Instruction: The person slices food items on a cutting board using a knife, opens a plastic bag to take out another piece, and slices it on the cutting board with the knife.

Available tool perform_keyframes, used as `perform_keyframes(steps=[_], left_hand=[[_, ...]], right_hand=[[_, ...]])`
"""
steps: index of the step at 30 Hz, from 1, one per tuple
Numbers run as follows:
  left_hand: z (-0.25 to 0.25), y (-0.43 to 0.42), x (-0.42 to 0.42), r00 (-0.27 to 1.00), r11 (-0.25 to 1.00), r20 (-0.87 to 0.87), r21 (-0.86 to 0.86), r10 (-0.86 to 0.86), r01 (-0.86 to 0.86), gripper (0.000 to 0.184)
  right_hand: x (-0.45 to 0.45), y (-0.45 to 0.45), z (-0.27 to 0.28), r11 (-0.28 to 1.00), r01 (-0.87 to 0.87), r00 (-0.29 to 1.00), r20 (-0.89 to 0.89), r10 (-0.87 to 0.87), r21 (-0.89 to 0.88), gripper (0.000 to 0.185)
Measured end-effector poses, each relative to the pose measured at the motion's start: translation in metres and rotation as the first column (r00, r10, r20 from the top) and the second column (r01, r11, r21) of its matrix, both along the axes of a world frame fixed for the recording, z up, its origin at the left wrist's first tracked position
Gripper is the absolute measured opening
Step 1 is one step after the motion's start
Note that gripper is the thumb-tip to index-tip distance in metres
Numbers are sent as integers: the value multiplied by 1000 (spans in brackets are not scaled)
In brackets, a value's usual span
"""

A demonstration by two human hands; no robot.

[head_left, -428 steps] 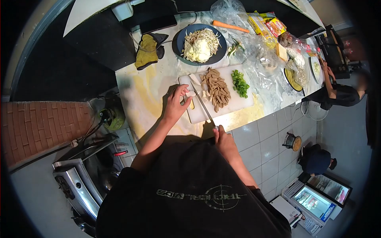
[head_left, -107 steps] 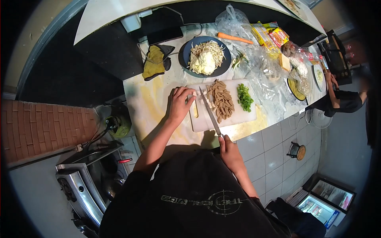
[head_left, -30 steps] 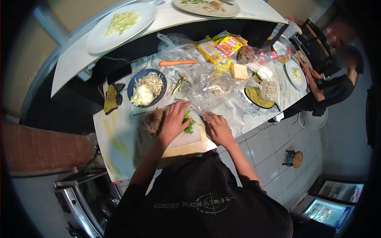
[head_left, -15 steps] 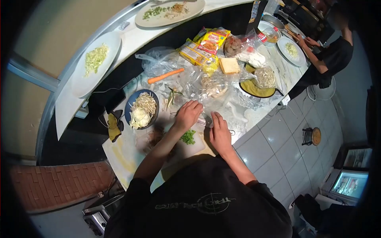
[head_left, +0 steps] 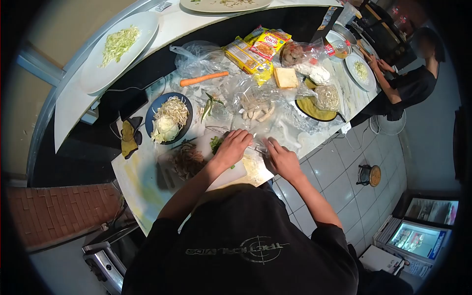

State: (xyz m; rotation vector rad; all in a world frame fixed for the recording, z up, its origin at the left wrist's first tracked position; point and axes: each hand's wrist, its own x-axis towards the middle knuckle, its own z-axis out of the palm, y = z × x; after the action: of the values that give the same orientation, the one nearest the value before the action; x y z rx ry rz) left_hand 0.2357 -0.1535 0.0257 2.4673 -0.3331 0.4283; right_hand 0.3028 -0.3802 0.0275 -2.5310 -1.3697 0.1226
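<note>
My left hand (head_left: 234, 148) is closed, fingers bent, over the right part of a white cutting board (head_left: 235, 173). My right hand (head_left: 283, 160) sits just beyond the board's right end, its fingertips pinched together. Between the hands is a small, shiny, partly see-through thing (head_left: 256, 148); its kind is unclear. Chopped green leaves (head_left: 215, 143) lie beside my left hand, which partly covers them. Brown shredded pieces (head_left: 186, 160) are heaped on the board's left side. Clear plastic bags (head_left: 258, 101) with pale pieces inside lie beyond my hands.
A blue plate (head_left: 147, 125) holds bean sprouts and cabbage. Farther back lie green chilies (head_left: 212, 105), a carrot (head_left: 204, 78), yellow seasoning packets (head_left: 258, 49) and tofu (head_left: 285, 77). White plates stand on the raised ledge (head_left: 71, 110). Another person (head_left: 413, 73) works at the far right end.
The view has shifted, so the board and its brown pieces show more fully. My left hand now covers part of the chopped greens. Both hands stay close together around the small thing.
</note>
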Motion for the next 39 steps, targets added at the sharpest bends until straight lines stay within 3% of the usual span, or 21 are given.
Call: perform_keyframes(steps=[3, 9, 13, 15, 18, 20, 22, 25, 28, 31, 33, 36, 39], left_hand=[[3, 1, -2, 1000, 1000, 5, 1, 13, -13, 9], [13, 7, 0, 999, 995, 3, 86, -43, 43, 11], [17, 3, 2, 999, 989, 20, 139, -49, 46, 11], [5, 1, 6, 999, 989, 7, 145, -36, 34, 10], [-1, -2, 3, 999, 990, -36, 138, -20, 25, 10], [6, -3, 1, 998, 992, -60, 121, -18, 25, 11], [18, -3, -5, 999, 977, -33, 212, -4, 11, 15], [-14, 2, -4, 999, 936, -10, 350, 41, -35, 21], [-12, -1, -1, 1000, 898, -1, 439, -19, 17, 29], [-9, -4, 0, 1000, 905, -4, 424, -30, 29, 35], [-2, -6, 1, 999, 911, 17, 412, -38, 28, 33], [6, -9, 4, 998, 916, 42, 400, -49, 29, 29], [8, -7, 4, 997, 916, 45, 400, -59, 36, 25]], right_hand=[[-2, -12, 6, 984, -154, 987, -26, 156, 88, 69], [6, 8, 13, 977, -162, 986, -21, 166, 139, 70], [8, 21, 12, 994, -13, 997, -70, 20, 108, 67], [5, 26, 2, 1000, 25, 999, 35, -25, -13, 64], [0, 23, -18, 995, 98, 992, 88, -95, -30, 64], [-2, 13, -20, 991, 125, 990, 58, -127, 46, 64], [-1, 3, -19, 982, 152, 988, 19, -155, 114, 64], [-3, -2, -8, 988, 50, 999, 11, -52, 147, 63], [-4, -1, -8, 998, 58, 998, -39, -56, 37, 64], [3, 6, -17, 995, 62, 997, -48, -65, -74, 70], [8, 9, -20, 997, 49, 999, 11, -49, -58, 60], [12, 19, -16, 984, 125, 992, 18, -124, -127, 57], [25, 24, -18, 982, 74, 997, 35, -70, -171, 58]])
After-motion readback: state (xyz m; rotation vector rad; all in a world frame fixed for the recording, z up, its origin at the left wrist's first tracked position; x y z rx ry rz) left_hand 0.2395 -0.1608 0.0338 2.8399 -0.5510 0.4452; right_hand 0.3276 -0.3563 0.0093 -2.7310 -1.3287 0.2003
